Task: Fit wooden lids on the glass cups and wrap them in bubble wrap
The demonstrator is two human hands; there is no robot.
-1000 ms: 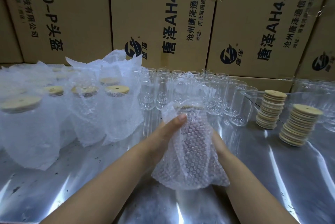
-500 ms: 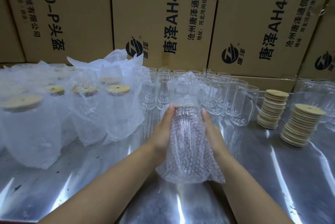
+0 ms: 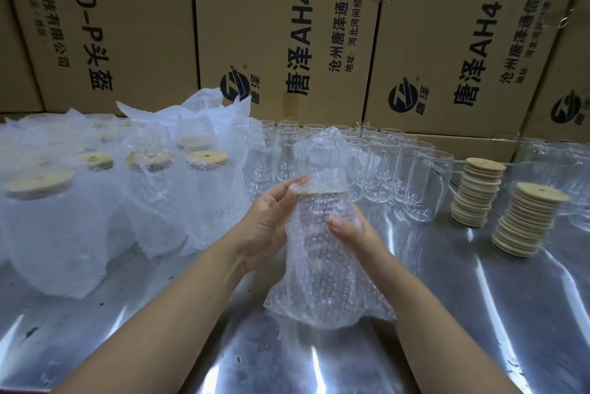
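Bottom edge: two bare forearms reaching up from the lower corners over a shiny steel table (image 3: 479, 345) streaked with glare.

Centre: one glass cup (image 3: 316, 253), upright, sleeved in bubble wrap (image 3: 322, 304). Loose hem of the wrap flared out on the table. Cup base hidden by the wrap, so can't tell if seated or lifted. Wooden lid (image 3: 319, 193) on top, only its edge showing through the wrap, spare wrap standing up above it.

Left hand (image 3: 268, 227) on the cup's left side: fingers curled, tips pinching the wrap at lid level.

Right hand (image 3: 354, 234) on the cup's right side, lower down: thumb flat on the front of the wrap, other fingers behind the cup and out of sight. Gripping the wrapped cup.

Left of centre out to the left edge: wrapped cups (image 3: 204, 211), upright, packed close, wooden lids visible at the tops, a small hole in the nearer ones.

Behind the hands, mid-frame: bare glass cups (image 3: 383, 167) in tight rows, upright. More glass at the right edge, blurred.

Right of centre: two piles of loose lids. Far stack (image 3: 477, 195) just beside the last glass of the row. Near stack (image 3: 526, 224) to its lower right, slightly skewed.

Top half: wall of cardboard boxes (image 3: 287, 26), dark blue print turned sideways, "AH4.0" readable.
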